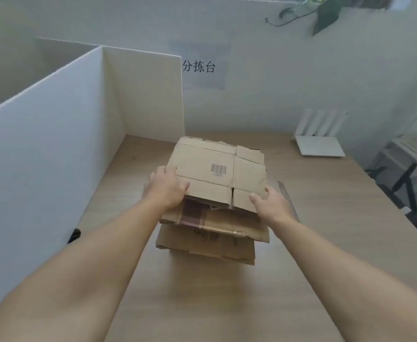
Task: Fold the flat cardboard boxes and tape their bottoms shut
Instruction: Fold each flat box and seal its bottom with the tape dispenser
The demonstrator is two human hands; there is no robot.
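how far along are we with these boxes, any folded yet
Done: nothing visible; no box stands folded or taped. In hand: the left hand and right hand grip the near corners of the top flat box, not yet opened. Left: folding and taping that box, plus the flat stack beneath it on the table.

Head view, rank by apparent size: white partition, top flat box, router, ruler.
1. white partition: clearly largest, though it runs closest to the camera.
2. top flat box
3. router, antennas included
4. ruler: partly hidden behind the right hand, so its rank against the router is unsure.
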